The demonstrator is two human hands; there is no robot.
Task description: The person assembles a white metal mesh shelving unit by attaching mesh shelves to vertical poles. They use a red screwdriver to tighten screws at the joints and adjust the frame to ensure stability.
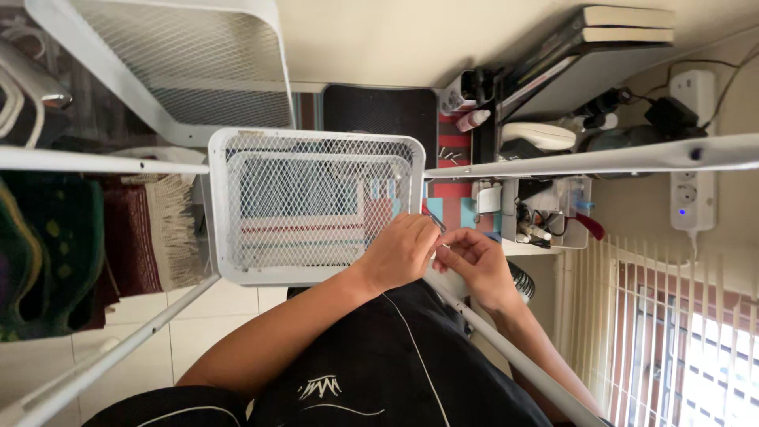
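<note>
Together, left hand (399, 251) and right hand (474, 265) pinch, fingers closed, a small metal tool (434, 222) at the white wire-mesh basket's (316, 205) right corner; basket looks light, stiff, best gripped by its rim.

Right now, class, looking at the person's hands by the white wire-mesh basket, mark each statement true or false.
1. Both hands meet at a corner of the white mesh basket. True.
2. The left hand holds a small dark tool. True.
3. The right hand rests on the floor. False: it is raised beside the left hand.
4. The white power strip lies inside the basket. False: it is mounted on the wall.
</note>
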